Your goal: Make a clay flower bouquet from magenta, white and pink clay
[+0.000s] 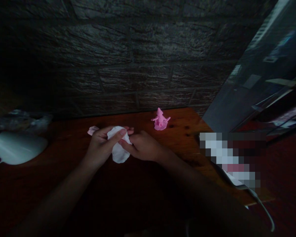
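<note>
A flattened, pale piece of what looks like modelling clay (120, 154) is held up between both hands over the wooden table. My left hand (100, 143) grips it from the left, thumb on its face and fingers behind it. From the right, my right hand (146, 146) pinches its edge, with the thumb on the near face and the other fingers curled. Beyond the hands stands a small pink clay figure (160, 120) with a pointed top, two arms sticking out and a flat base. A small pale pink lump (92, 130) lies just past my left hand, partly hidden by it.
On the left are a white cone-shaped object (19, 148) and crumpled clear plastic (22, 120). A pixelated object (224, 158) with a white cable (263, 205) lies by the table's right edge. A dark brick wall (138, 49) rises behind the table (182, 131). The light is dim.
</note>
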Tool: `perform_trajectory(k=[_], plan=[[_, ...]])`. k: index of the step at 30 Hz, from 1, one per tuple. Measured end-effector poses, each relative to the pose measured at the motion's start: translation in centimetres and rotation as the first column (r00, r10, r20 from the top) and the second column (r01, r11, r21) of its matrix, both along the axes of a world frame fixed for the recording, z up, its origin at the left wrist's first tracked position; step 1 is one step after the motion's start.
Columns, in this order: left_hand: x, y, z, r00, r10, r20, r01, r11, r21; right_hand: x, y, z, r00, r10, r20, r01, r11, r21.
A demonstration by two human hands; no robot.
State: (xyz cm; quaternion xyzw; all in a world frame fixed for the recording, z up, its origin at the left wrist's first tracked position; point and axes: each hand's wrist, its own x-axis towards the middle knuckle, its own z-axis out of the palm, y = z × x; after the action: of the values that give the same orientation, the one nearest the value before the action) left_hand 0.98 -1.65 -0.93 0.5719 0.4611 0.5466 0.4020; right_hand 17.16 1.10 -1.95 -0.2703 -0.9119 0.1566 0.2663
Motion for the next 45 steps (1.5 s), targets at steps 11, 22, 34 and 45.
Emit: perform_trajectory(k=[11,22,34,45], plan=[[-0.2,0.3,-0.3,0.987,-0.163,-0.011,0.163,0.986,-0.044,0.2,0.3,-0.8,0.993,0.020,-0.119,-0.027,0.998,-0.053],[0.0,0.2,0.0,0.991,-0.114,-0.075,0.121,0.988,0.096,0.3,0.3,-0.5,0.980,0.042,-0.195,-0.073,0.986,-0.151],[-0.1,0.4,0.4,0.998,-0.007,-0.064,0.017,0.988,0.151,0.5,0.2,0.1,0.971,-0.058,-0.231,0.030,0.992,-0.126],[-0.4,0.5,-0.2,0.958,0.051,-0.281,0.010,0.978,0.208,1.7,0.9,1.1,0.937,-0.174,-0.302,0.120,0.975,-0.189]])
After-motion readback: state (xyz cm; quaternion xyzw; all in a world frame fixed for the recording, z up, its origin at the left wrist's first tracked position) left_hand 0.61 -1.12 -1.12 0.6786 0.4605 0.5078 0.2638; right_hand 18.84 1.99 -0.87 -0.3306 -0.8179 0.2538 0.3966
